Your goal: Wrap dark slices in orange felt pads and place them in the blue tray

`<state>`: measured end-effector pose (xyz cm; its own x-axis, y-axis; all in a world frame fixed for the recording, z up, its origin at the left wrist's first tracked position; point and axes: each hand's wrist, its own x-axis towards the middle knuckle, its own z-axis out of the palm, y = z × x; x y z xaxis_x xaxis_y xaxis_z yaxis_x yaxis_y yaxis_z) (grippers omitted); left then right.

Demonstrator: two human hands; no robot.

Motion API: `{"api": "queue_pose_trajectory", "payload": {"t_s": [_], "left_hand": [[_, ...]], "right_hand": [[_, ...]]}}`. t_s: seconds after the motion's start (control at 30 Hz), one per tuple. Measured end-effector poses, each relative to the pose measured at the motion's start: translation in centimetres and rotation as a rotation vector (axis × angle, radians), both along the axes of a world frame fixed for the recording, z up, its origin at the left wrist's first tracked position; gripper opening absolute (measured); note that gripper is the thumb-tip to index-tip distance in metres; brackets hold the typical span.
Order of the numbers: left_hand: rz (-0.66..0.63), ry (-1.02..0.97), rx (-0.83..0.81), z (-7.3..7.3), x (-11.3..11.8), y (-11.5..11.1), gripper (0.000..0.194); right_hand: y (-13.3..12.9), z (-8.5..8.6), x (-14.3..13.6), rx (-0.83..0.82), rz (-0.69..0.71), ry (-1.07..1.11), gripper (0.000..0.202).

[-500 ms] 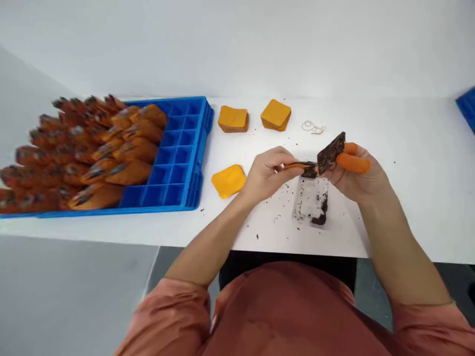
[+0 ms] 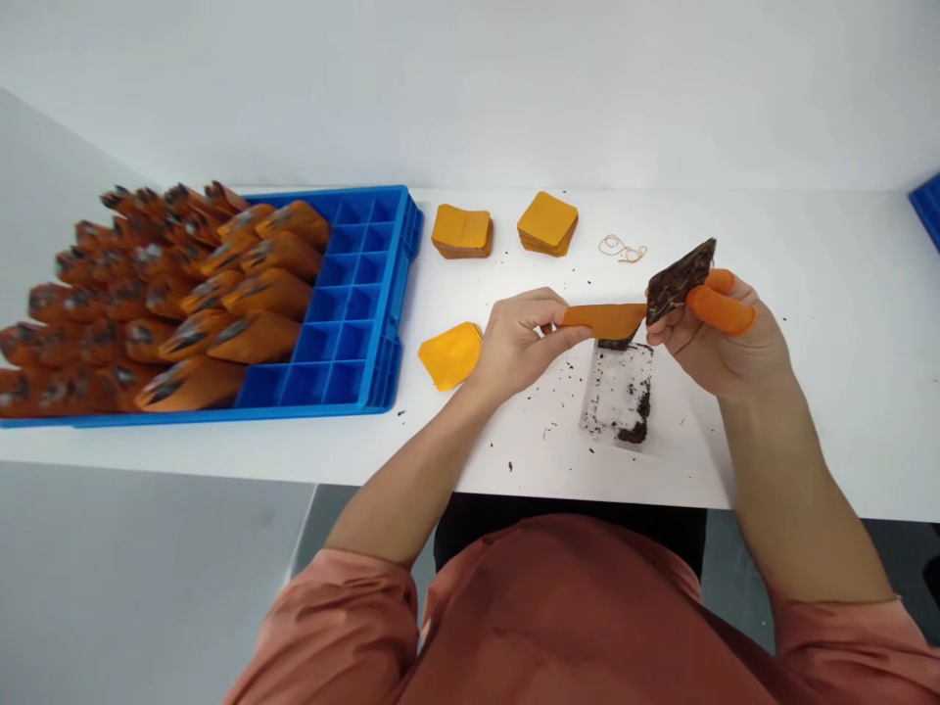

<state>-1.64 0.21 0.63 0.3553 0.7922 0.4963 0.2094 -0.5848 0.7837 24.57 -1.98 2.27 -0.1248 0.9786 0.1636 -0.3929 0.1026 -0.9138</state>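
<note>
My left hand (image 2: 525,338) pinches an orange paper packet (image 2: 606,320) by its left end, holding it up over the table. In my right hand (image 2: 756,348), fingers and thumb grip a flat, dark brown pressed slab (image 2: 681,282) that looks like a piece of tea brick. Orange finger cots (image 2: 724,308) cover two of its fingers. The slab's lower left corner is at the packet's right end; whether they touch I cannot tell. Below both hands lies a clear plastic box (image 2: 617,392) with dark crumbs and another dark piece (image 2: 615,344) at its far end.
Two stacks of orange packets (image 2: 462,230) (image 2: 547,221) stand toward the back. A single packet (image 2: 449,354) lies beside my left wrist. A loose thin string (image 2: 623,249) is behind my hands. At left, a blue compartment tray (image 2: 352,343) holds several filled orange packets (image 2: 271,294).
My right hand has moved right and slightly up with the dark slab. The orange packet has turned from edge-on to showing its broad side. My left hand has barely moved.
</note>
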Motion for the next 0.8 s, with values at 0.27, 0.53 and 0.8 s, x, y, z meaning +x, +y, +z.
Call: {"api": "queue_pose_trajectory", "payload": {"t_s": [0.27,0.53,0.8], "left_hand": [[0.087,-0.081,-0.094,-0.9,0.6,0.3,0.037],[0.165,-0.009,-0.178,-0.3,0.7,0.1,0.032],[0.187,0.003,-0.149,-0.2,0.6,0.1,0.029]], "right_hand": [[0.4,0.1,0.3,0.276,-0.253,-0.221,0.025],[-1.4,1.5,-2.0,0.544,-0.415,-0.432,0.014],[-1.5,1.5,-1.9,0.692,-0.492,-0.639,0.022]]}}
